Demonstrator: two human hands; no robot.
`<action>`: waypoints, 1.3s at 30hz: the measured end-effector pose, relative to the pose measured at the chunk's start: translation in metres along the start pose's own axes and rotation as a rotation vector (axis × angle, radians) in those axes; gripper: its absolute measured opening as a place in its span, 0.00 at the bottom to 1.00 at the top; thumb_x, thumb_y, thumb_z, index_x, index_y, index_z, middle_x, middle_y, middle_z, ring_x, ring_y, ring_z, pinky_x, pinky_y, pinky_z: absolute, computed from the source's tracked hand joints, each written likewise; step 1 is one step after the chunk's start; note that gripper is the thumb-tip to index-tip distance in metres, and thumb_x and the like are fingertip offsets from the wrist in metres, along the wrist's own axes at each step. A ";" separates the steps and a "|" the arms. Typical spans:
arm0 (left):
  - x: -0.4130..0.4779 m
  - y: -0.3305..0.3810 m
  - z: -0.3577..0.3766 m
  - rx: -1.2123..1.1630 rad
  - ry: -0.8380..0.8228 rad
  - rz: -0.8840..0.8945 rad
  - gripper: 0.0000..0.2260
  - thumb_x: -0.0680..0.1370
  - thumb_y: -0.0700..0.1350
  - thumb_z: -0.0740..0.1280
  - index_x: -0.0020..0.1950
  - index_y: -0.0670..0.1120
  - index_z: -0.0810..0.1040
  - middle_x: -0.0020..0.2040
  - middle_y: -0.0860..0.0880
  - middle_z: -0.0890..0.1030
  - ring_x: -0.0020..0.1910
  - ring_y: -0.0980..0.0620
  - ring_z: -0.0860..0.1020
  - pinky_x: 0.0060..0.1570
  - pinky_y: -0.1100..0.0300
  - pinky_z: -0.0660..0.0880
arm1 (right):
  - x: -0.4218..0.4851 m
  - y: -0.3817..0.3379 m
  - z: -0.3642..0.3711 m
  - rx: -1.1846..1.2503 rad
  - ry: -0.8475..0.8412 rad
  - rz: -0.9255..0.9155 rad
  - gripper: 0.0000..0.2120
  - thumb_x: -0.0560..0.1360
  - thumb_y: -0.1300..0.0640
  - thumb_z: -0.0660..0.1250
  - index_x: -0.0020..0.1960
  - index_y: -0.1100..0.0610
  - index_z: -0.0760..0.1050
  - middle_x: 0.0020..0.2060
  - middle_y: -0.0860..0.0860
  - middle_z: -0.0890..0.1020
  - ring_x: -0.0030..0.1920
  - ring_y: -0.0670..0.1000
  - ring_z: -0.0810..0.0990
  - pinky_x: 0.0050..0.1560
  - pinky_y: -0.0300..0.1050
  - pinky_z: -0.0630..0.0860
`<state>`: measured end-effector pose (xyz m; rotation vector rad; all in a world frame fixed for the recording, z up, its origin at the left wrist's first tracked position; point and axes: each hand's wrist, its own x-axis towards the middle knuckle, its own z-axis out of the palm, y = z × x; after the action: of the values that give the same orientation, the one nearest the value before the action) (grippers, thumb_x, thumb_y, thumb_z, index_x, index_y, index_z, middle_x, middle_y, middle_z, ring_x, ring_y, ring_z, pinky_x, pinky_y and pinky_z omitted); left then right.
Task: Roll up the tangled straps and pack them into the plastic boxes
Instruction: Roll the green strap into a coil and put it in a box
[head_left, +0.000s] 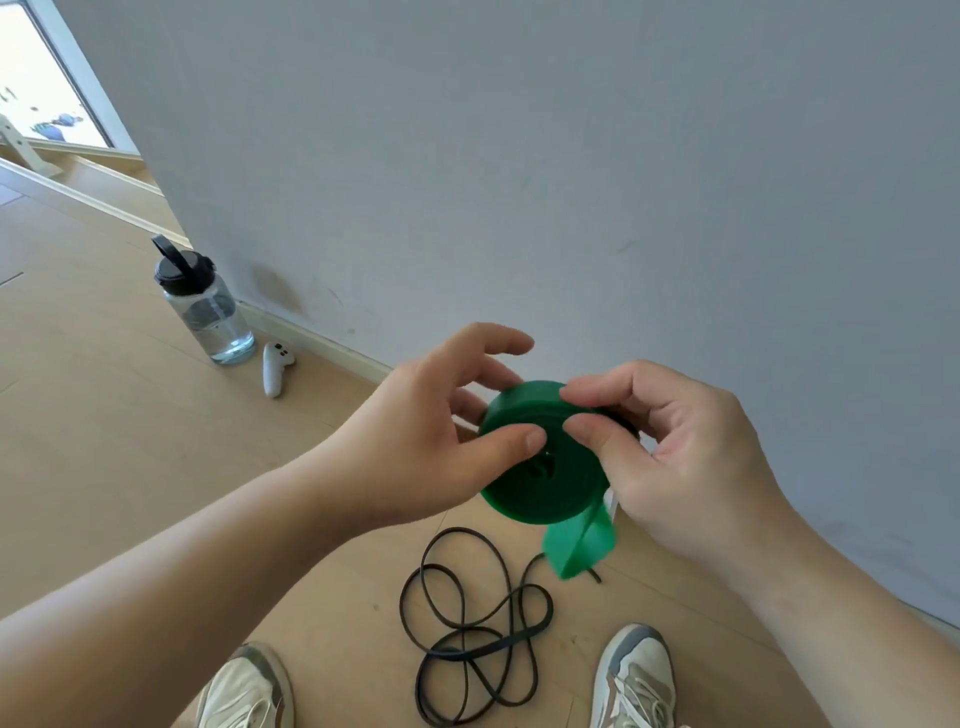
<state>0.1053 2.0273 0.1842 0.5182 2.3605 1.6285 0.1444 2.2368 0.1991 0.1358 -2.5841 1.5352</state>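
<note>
A green strap (540, 478) is wound into a thick flat coil and held in the air at chest height, with a short loose tail hanging from its lower right. My left hand (441, 436) grips the coil's left side, thumb pressed on its face. My right hand (670, 452) pinches the coil's upper right edge between thumb and fingers. A thin black strap (467, 623) lies tangled in loose loops on the wooden floor below, between my two shoes. No plastic box shows in the view.
A clear water bottle (202, 301) with a black lid stands on the floor at the left by the wall corner. A white controller (275, 366) lies beside it. A grey wall (571, 182) rises straight ahead. My shoes (634, 680) are at the bottom edge.
</note>
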 end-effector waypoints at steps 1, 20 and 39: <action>-0.002 0.000 0.000 0.035 -0.022 0.008 0.21 0.77 0.44 0.75 0.67 0.59 0.75 0.53 0.59 0.81 0.48 0.57 0.84 0.46 0.62 0.83 | -0.001 0.000 0.000 -0.013 -0.015 -0.011 0.13 0.75 0.64 0.75 0.48 0.44 0.84 0.46 0.37 0.87 0.50 0.40 0.85 0.51 0.29 0.79; 0.002 -0.003 0.006 -0.216 -0.004 -0.163 0.13 0.75 0.39 0.78 0.52 0.44 0.76 0.53 0.48 0.87 0.51 0.49 0.86 0.52 0.48 0.84 | 0.001 0.006 -0.002 -0.029 -0.028 0.012 0.14 0.77 0.62 0.73 0.52 0.43 0.86 0.46 0.35 0.86 0.50 0.39 0.85 0.50 0.30 0.78; 0.002 0.003 -0.008 0.085 0.108 0.114 0.14 0.74 0.38 0.77 0.54 0.54 0.80 0.50 0.58 0.84 0.56 0.56 0.82 0.58 0.62 0.80 | 0.008 0.006 -0.014 0.030 -0.160 0.056 0.15 0.73 0.57 0.78 0.52 0.38 0.85 0.47 0.47 0.85 0.46 0.50 0.85 0.52 0.50 0.83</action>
<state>0.1010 2.0221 0.1902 0.6063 2.5311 1.6485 0.1363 2.2520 0.2019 0.1986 -2.7087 1.6457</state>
